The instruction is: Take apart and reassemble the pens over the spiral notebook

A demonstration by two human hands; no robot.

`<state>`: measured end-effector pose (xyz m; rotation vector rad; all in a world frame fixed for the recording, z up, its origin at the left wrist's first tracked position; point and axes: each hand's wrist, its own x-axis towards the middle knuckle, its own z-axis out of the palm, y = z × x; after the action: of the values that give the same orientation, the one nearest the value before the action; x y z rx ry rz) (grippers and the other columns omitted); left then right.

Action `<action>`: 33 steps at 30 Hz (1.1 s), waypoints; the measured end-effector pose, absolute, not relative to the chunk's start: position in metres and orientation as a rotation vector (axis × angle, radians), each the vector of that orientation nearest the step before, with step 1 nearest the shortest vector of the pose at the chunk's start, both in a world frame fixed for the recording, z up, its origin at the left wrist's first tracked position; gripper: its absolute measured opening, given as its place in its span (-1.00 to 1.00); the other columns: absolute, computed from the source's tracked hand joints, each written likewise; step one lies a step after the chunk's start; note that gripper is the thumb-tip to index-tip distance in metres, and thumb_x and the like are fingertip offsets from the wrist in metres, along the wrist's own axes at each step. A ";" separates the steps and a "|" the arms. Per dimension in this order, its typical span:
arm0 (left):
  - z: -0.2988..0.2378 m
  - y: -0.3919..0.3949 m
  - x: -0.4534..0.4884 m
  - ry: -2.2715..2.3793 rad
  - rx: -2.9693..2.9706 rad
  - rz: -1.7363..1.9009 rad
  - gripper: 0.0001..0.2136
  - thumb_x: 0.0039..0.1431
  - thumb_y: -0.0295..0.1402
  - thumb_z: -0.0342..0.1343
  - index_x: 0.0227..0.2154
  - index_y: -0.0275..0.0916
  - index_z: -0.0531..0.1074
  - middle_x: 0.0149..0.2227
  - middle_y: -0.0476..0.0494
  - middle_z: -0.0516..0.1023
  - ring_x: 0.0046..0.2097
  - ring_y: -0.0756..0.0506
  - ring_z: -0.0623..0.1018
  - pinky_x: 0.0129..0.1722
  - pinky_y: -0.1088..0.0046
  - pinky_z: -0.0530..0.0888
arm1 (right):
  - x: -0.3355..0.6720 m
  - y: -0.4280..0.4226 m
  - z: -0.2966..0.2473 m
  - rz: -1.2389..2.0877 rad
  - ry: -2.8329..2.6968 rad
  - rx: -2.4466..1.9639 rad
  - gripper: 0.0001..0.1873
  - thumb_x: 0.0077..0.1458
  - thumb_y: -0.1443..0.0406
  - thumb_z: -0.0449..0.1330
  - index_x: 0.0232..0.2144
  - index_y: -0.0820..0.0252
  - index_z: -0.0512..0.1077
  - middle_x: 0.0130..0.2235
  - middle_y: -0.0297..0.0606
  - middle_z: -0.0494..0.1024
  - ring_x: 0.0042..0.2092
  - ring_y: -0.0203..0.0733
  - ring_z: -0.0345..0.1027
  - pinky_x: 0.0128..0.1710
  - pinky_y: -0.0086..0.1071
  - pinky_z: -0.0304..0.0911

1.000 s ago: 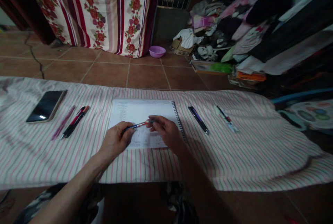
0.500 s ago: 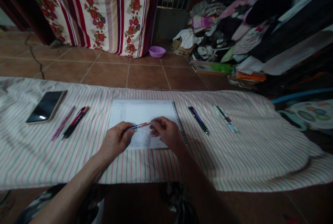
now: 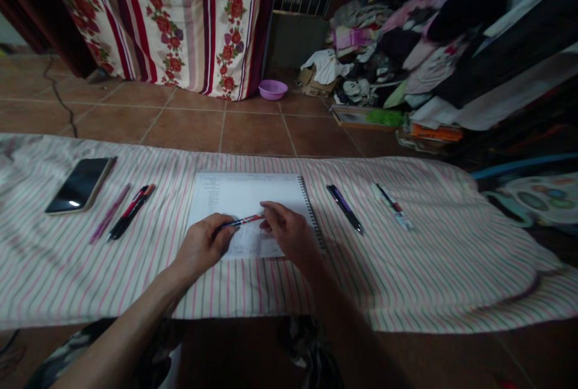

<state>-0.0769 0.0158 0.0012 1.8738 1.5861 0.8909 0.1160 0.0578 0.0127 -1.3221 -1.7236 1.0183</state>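
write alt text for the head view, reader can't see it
Left hand gripping a pen over a notebook, right hand at its other end. On the striped cloth, a phone and pens lie left, more pens right.

Six pens (image 3: 247, 220), one notebook (image 3: 255, 189) — one phone (image 3: 80, 185)

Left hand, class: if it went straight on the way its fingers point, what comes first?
The left hand would likely meet the right hand, at the far end of the pen; depth is unclear.

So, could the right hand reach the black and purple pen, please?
Probably yes; the black and purple pen lies uncovered nearby, though the right hand is at the blue and red pen.
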 end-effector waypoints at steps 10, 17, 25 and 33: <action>0.000 0.017 -0.077 1.625 1.810 0.881 -0.77 0.17 -0.25 -0.05 -0.27 -0.23 0.45 -0.34 -0.13 0.56 -0.31 -0.08 0.52 -0.31 0.42 0.43 | 0.115 0.059 0.006 1.231 -1.505 -1.209 -0.80 0.02 0.21 0.13 -0.32 0.21 0.38 -0.47 -0.27 0.55 -0.45 -0.25 0.48 -0.44 -0.41 0.41; 0.003 0.016 -0.080 1.548 1.980 0.915 -0.80 0.18 -0.31 -0.05 -0.27 -0.22 0.45 -0.35 -0.12 0.53 -0.28 -0.08 0.51 -0.27 0.42 0.42 | 0.119 0.057 0.016 1.006 -1.799 -1.404 -0.68 0.11 0.12 0.03 -0.56 0.17 0.35 -0.58 -0.36 0.48 -0.58 -0.33 0.40 -0.55 -0.50 0.26; -0.002 0.016 -0.077 1.565 1.768 0.919 -0.76 0.18 -0.25 -0.05 -0.28 -0.26 0.45 -0.38 -0.12 0.54 -0.34 -0.07 0.51 -0.33 0.44 0.42 | 0.119 0.057 0.009 1.240 -1.556 -1.222 -0.60 0.09 0.07 0.06 -0.09 0.17 0.32 -0.40 -0.27 0.54 -0.40 -0.26 0.48 -0.42 -0.43 0.39; -0.003 0.017 -0.075 1.598 1.731 0.923 -0.73 0.16 -0.22 -0.03 -0.28 -0.28 0.46 -0.40 -0.12 0.55 -0.37 -0.07 0.51 -0.37 0.44 0.42 | 0.121 0.061 0.005 1.241 -1.495 -1.222 -0.80 0.01 0.20 0.14 -0.35 0.20 0.43 -0.49 -0.30 0.53 -0.44 -0.26 0.47 -0.42 -0.43 0.39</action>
<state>-0.0754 0.0168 -0.0026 1.7315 1.5976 0.9227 0.1213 0.0607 0.0050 -1.2220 -1.4952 1.2409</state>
